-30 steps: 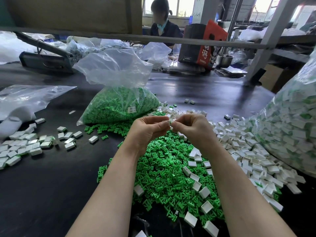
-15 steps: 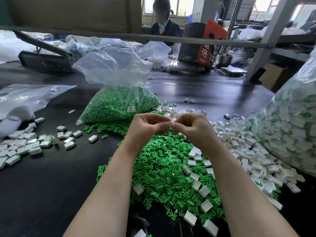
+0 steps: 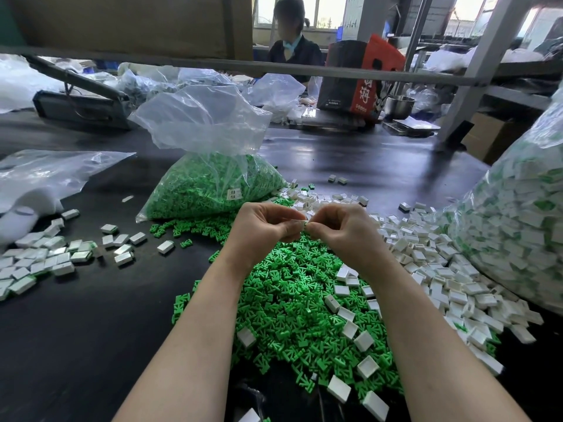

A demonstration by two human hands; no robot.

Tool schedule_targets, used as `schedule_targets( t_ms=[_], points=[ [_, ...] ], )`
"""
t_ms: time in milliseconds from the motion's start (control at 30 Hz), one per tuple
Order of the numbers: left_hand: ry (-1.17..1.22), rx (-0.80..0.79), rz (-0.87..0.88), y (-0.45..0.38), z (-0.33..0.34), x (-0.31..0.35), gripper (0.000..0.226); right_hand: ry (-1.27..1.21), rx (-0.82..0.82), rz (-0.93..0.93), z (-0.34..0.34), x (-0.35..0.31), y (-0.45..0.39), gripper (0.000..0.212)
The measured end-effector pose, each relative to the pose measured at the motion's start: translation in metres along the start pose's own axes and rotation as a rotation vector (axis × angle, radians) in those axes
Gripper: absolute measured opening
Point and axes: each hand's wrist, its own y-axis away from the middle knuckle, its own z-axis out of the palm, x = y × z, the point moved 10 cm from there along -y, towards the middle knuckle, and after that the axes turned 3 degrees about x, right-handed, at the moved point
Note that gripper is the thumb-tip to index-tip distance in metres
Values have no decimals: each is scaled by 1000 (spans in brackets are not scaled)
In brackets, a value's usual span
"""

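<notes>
My left hand (image 3: 262,228) and my right hand (image 3: 341,228) meet fingertip to fingertip above a heap of small green plastic inserts (image 3: 292,306). Between them they pinch a small white shell piece (image 3: 301,224) with a sliver of green at its edge; most of it is hidden by my fingers. Loose white rectangular shells (image 3: 432,269) spread out to the right of the heap and lie scattered on top of it. A group of white pieces with green showing (image 3: 39,260) lies on the table at the left.
An open clear bag of green inserts (image 3: 213,184) stands behind my hands. A big bag of white-and-green pieces (image 3: 518,226) fills the right edge. A flat plastic bag (image 3: 45,172) lies at the left. A person (image 3: 292,47) sits across the black table (image 3: 76,330), behind a metal bar (image 3: 274,70).
Both hands stay together over the green heap, their fingers shifting slightly on the small piece. Nothing else on the table has moved.
</notes>
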Motion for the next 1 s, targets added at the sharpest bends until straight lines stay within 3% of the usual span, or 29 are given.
schedule_targets(
  t_ms=[133,367,533,733,900,1000],
  points=[
    [12,0,-2,0,1,-1,12,-12,10,-5,0,1,-1,5],
    [5,-58,20,0,0,9,15,-375,-63,79,0,8,1,3],
    [-14,-108,25,1,4,12,13,-477,-97,186,6,18,3,19],
    [6,-68,45,-1,3,9,14,-679,-270,329,30,25,9,34],
    [35,-55,14,-2,6,1,16,-847,-406,382,49,21,16,30],
    [38,-49,8,-2,7,0,29,-968,-449,377,57,16,17,29]
  ],
)
